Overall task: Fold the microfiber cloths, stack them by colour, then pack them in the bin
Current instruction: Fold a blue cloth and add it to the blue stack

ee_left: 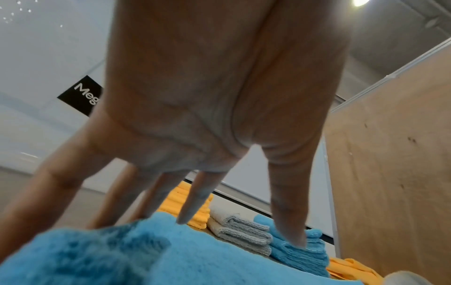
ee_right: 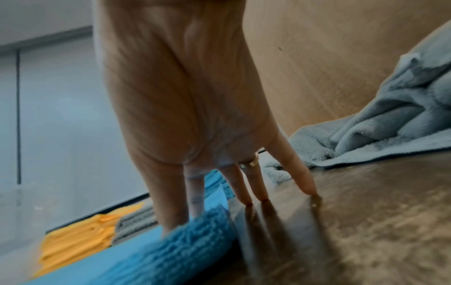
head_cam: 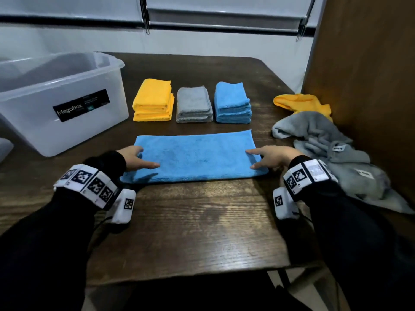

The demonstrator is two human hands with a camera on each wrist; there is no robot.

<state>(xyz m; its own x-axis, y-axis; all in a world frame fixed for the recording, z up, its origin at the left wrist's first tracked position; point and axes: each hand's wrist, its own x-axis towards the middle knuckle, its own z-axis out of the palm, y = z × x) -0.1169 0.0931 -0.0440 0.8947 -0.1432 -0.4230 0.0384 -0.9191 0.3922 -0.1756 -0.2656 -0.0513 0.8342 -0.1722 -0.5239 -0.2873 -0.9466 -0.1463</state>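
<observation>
On the table (head_cam: 202, 221), near the bin (head_cam: 56, 104), the blue cloth (head_cam: 193, 158) lies as a flat strip before the yellow (head_cam: 153, 102), grey (head_cam: 194, 105) and blue stacks (head_cam: 232, 103). The left hand (head_cam: 134, 159) and right hand (head_cam: 271, 157) press its ends, fingers spread, gripping nothing. Smooth outward, square the edges, then fold end to end.

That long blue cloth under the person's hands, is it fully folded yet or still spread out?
Partly folded. The blue cloth lies as a long flat strip, far wider than the folded blue stack behind it. Both hands, left and right, press its ends flat.
</observation>
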